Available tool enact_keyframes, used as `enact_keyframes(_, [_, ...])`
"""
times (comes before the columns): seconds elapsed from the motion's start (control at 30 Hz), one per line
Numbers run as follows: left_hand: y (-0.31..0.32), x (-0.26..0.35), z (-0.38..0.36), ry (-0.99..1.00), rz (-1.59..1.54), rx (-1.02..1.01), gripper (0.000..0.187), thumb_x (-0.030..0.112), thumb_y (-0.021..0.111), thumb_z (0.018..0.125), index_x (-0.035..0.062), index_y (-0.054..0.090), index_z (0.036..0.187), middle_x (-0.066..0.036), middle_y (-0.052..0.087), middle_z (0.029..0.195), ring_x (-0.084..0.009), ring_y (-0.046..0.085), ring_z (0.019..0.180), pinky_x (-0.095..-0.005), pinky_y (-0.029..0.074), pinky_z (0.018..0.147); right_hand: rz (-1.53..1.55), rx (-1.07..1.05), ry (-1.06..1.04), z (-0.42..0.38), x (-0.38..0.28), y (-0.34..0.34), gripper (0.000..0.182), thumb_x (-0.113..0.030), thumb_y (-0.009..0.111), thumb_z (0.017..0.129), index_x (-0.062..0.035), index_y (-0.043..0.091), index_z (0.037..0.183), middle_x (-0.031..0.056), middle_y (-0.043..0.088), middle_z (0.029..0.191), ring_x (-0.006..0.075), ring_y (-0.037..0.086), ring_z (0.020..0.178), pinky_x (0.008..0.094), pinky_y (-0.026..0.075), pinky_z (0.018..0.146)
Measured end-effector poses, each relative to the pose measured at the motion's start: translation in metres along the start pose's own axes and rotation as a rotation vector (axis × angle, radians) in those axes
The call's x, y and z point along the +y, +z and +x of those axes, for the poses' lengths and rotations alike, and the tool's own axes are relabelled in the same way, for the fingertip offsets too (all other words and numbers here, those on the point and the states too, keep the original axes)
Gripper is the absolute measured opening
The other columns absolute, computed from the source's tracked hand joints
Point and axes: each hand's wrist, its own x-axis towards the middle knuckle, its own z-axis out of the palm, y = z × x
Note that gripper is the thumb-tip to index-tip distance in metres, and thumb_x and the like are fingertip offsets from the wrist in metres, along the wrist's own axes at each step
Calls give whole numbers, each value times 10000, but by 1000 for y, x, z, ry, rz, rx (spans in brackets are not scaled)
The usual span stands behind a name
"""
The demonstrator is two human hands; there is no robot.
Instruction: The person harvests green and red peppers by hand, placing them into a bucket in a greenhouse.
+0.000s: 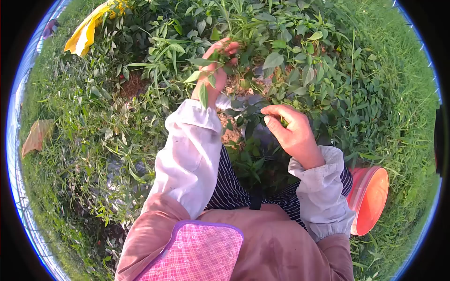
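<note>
My left hand (pixel 213 70) reaches up into the low leafy plants (pixel 276 61), with its fingers curled around a leafy stem (pixel 203 93). Several leaves lie across its palm and wrist, hiding part of the grip. Lower and to the right, my right hand (pixel 294 133) is half curled beside the foliage, thumb and forefinger pointing left. Something small and green shows inside its curled fingers, too hidden to name. Both forearms wear pale sleeve covers (pixel 187 150). Between the hands, brown soil and bits of greyish sheet show through the leaves.
An orange-red bucket (pixel 372 201) lies tilted by my right side, its mouth facing right. A yellow sheet-like piece (pixel 86 33) lies at upper left, and a tan one (pixel 37 136) at far left. Grass (pixel 403 117) grows on the right. A pink checked cloth (pixel 197 248) hangs below my view.
</note>
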Motion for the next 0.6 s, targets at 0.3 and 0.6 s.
enact_keyframes(0.3, [85,-103,-41,68,921,-203,864,527,513,922,-61,189,1466,-287,311,1465,-366,300,1374,-395,230,1138,148,150,79,26,4,-8,185,-128,601,925,7,656,1038,-35,560,752,24,429,600,192,355,526])
enact_keyframes(0.6, [82,-107,-43,138,1165,-202,800,487,565,866,-56,318,1400,-244,366,1441,-376,341,1346,-450,283,1103,43,343,147,33,8,-37,169,-110,603,913,-8,666,1031,22,644,855,62,516,637,203,411,563])
